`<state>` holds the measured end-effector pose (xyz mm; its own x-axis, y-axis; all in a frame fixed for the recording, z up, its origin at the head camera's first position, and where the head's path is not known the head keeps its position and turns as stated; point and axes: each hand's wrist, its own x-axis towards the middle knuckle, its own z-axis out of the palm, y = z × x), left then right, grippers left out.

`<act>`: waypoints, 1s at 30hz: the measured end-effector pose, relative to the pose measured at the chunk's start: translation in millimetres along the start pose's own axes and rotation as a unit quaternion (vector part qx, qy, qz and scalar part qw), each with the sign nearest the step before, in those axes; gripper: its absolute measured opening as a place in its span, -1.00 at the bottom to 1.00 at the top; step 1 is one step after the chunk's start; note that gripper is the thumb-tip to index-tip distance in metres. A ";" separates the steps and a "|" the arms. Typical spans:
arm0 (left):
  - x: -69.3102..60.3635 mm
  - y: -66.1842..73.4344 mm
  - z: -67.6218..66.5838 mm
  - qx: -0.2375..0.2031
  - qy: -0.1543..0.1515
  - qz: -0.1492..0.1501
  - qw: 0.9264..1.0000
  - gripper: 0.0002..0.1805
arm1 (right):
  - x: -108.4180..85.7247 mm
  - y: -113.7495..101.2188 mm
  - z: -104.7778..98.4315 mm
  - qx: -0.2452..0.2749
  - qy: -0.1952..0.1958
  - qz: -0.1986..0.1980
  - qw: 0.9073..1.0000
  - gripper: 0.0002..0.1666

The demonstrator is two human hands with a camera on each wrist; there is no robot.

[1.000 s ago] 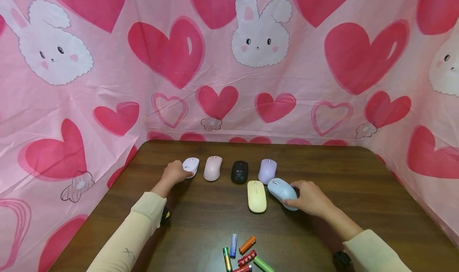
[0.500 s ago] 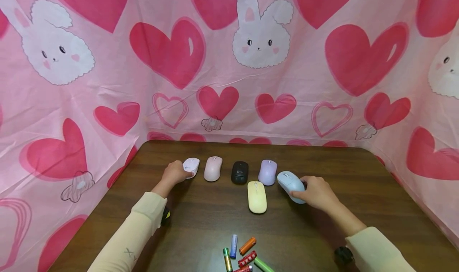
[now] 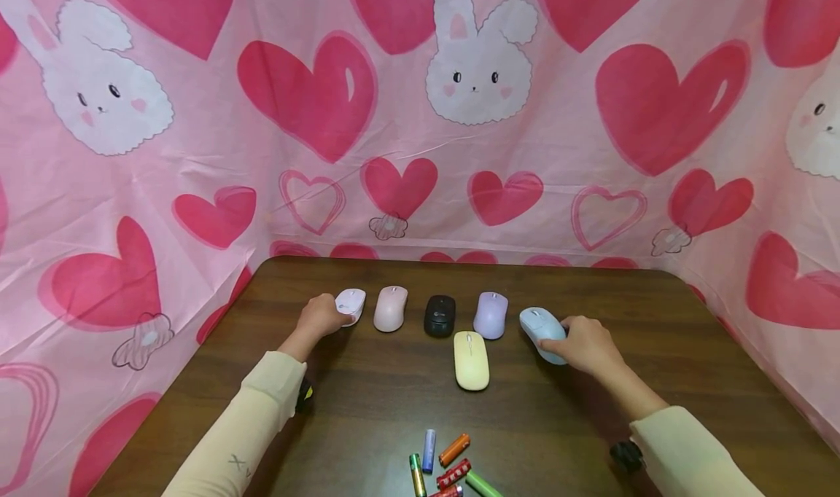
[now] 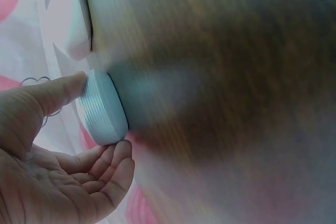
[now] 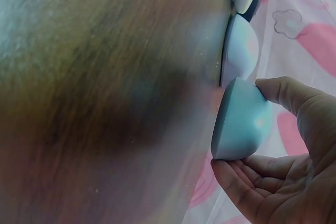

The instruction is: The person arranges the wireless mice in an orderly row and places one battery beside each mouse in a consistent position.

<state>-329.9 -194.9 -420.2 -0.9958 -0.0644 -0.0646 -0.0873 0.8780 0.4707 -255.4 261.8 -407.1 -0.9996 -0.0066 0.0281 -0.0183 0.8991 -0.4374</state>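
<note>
At the left end of a row of mice, my left hand point(image 3: 320, 317) holds a white mouse point(image 3: 351, 304) between thumb and fingers; the left wrist view shows its ribbed side point(image 4: 102, 107) in that pinch. My right hand point(image 3: 586, 345) grips a light blue mouse point(image 3: 542, 333) by its sides, right of the purple mouse point(image 3: 491, 315) and apart from it. In the right wrist view the thumb is on one side of the blue mouse point(image 5: 242, 121) and the fingers on the other.
Between the hands lie a pink mouse point(image 3: 390, 309), a black mouse point(image 3: 440, 316) and, nearer, a yellow mouse point(image 3: 471, 361). Several batteries, among them an orange one point(image 3: 454, 449), lie at the table's near side. A pink heart-patterned cloth point(image 3: 433, 140) hangs behind the table.
My right hand has moved the light blue mouse rightward and slightly back, away from the yellow and purple mice. My left hand has stayed on the white mouse.
</note>
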 end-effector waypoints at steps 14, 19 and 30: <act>-0.1 1.2 -0.6 0.003 0.001 0.000 1.000 -0.46 | 12.9 7.8 1.6 0.005 -0.002 0.035 0.999 -0.18; -0.5 1.7 -1.5 0.003 0.002 0.005 1.000 -0.46 | 17.2 10.0 1.6 0.010 -0.007 0.053 0.999 -0.20; 0.1 1.4 -0.9 0.006 0.000 0.001 1.000 -0.44 | 20.4 11.9 3.1 0.020 -0.005 0.079 0.997 -0.29</act>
<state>-330.2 -194.1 -418.8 -0.9959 -0.0632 -0.0647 -0.0859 0.8841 0.4593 -276.1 271.0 -414.5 -0.9901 0.1294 -0.0535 0.1393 0.8712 -0.4708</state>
